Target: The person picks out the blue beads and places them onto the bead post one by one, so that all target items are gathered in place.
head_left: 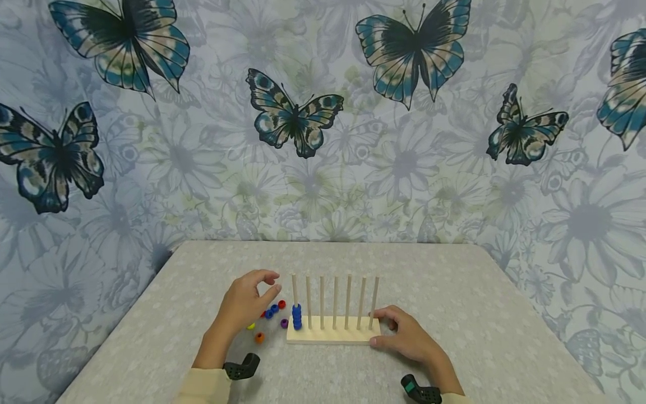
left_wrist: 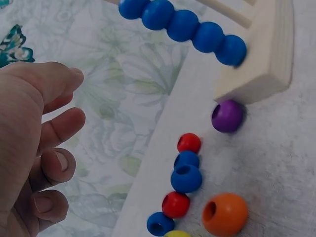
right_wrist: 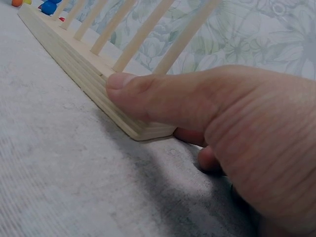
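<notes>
A wooden peg board point(head_left: 333, 335) with several upright pegs stands on the table. Blue beads point(head_left: 296, 317) are stacked on its leftmost peg. My right hand point(head_left: 406, 336) grips the right end of the base, the thumb point(right_wrist: 148, 96) along the front edge and the other fingers behind. To the left of the pegs my left hand point(head_left: 247, 300) hovers over the loose beads, fingers loosely bent with nothing between them. Below it lie an orange bead point(left_wrist: 225, 214), a purple bead point(left_wrist: 228, 116) against the base's corner, and red point(left_wrist: 189, 143), blue point(left_wrist: 186, 178) and yellow beads point(head_left: 250, 326).
A pale patterned cloth covers the table point(head_left: 429, 280). Behind it hangs a wall covering point(head_left: 323, 191) printed with butterflies and flowers. Dark wrist devices point(head_left: 242, 367) sit on both wrists near the table's front.
</notes>
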Demonstrator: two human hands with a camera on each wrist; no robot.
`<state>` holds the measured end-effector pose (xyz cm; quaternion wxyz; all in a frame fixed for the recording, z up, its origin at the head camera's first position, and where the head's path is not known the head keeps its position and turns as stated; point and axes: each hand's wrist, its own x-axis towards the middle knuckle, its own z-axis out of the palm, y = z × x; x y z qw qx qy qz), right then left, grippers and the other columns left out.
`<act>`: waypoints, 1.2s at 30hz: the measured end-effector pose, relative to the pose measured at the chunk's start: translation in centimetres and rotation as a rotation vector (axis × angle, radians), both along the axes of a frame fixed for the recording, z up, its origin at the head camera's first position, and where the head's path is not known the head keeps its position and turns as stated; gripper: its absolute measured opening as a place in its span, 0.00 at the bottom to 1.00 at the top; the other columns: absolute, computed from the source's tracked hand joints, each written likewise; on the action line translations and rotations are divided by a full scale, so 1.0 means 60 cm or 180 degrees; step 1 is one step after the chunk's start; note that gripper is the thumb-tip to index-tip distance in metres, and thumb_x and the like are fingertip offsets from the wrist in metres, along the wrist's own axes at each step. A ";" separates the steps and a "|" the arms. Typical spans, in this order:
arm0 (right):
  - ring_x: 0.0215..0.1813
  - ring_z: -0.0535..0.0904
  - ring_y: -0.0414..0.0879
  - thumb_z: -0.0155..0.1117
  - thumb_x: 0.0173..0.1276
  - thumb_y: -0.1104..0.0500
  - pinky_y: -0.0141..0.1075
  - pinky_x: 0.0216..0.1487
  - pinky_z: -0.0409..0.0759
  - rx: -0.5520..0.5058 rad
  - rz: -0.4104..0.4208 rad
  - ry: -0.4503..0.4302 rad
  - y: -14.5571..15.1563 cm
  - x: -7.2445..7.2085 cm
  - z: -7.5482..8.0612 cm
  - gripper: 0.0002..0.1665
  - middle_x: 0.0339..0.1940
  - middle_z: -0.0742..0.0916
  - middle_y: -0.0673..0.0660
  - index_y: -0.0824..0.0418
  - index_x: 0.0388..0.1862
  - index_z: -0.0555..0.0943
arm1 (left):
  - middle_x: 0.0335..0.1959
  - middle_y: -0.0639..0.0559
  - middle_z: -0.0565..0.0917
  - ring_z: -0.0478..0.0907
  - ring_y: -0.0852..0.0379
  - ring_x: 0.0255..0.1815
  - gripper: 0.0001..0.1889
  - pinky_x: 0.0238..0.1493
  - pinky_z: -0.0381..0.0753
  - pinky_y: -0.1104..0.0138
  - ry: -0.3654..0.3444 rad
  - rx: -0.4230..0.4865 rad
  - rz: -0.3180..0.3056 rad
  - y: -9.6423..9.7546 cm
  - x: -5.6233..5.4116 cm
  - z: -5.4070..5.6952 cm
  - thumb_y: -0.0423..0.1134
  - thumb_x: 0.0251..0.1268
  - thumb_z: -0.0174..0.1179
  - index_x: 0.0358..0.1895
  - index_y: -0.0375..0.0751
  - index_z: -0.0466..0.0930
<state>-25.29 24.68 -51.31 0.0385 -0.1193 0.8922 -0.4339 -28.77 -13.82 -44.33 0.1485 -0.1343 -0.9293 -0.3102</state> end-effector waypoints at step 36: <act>0.44 0.68 0.46 0.81 0.52 0.45 0.33 0.42 0.68 0.0025 0.0012 0.0048 -0.003 0.001 0.010 0.33 0.44 0.81 0.50 0.47 0.57 0.82 | 0.51 0.57 0.84 0.71 0.59 0.24 0.15 0.24 0.72 0.68 -0.0415 0.0281 0.0460 -0.083 0.007 -0.098 0.50 0.70 0.62 0.57 0.55 0.82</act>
